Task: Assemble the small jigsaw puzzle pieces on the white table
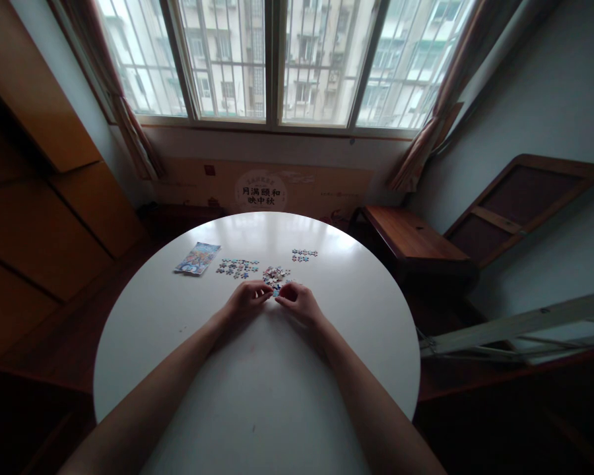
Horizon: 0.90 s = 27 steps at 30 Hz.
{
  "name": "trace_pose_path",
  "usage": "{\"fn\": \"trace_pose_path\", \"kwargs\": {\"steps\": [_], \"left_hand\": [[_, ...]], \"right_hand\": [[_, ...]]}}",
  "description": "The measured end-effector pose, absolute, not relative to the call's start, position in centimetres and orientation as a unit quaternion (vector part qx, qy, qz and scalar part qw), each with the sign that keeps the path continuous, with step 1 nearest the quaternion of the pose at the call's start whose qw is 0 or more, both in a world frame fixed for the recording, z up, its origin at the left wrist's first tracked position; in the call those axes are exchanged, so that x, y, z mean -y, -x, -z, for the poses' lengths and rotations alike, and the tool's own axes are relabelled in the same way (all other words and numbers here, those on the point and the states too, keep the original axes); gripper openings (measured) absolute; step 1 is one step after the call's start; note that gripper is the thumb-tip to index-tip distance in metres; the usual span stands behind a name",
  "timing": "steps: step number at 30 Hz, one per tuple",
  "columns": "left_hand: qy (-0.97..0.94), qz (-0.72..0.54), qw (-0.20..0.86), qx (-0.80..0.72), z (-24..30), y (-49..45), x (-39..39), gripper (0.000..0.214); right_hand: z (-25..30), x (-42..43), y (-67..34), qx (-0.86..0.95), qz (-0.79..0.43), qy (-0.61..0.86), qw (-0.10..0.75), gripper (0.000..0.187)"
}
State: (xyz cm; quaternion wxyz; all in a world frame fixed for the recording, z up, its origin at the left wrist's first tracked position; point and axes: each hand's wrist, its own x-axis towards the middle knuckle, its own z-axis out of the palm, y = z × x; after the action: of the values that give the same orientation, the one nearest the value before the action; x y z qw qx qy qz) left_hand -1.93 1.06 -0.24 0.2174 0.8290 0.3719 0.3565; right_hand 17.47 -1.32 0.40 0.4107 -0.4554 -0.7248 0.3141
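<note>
My left hand [250,295] and my right hand [299,300] meet over the middle of the round white table, fingers curled in a pinch. Between their fingertips is a small bluish jigsaw puzzle piece [276,292], partly hidden by the fingers; whether it is one piece or two joined cannot be made out. Just beyond the fingers lies a heap of loose puzzle pieces [276,274]. To its left, several pieces are spread in rows [237,267]. A smaller group of pieces [304,254] sits farther back on the right.
A colourful picture sheet [198,258] lies on the left of the white table [257,396]. Behind the table, a printed cardboard panel [327,178] stands below the window. To the right are a wooden bench [410,234] and a leaning framed panel [505,204]. Cabinets [54,218] stand at left.
</note>
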Motion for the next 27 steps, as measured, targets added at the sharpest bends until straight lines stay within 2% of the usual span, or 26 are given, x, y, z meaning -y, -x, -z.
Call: {"fn": "trace_pose_path", "kwargs": {"steps": [27], "left_hand": [[-0.831,-0.356,0.233,-0.358,-0.27,1.86,-0.79,0.017]], "right_hand": [[-0.60,1.34,-17.53,0.732,-0.313,0.463,0.390,0.014]]}}
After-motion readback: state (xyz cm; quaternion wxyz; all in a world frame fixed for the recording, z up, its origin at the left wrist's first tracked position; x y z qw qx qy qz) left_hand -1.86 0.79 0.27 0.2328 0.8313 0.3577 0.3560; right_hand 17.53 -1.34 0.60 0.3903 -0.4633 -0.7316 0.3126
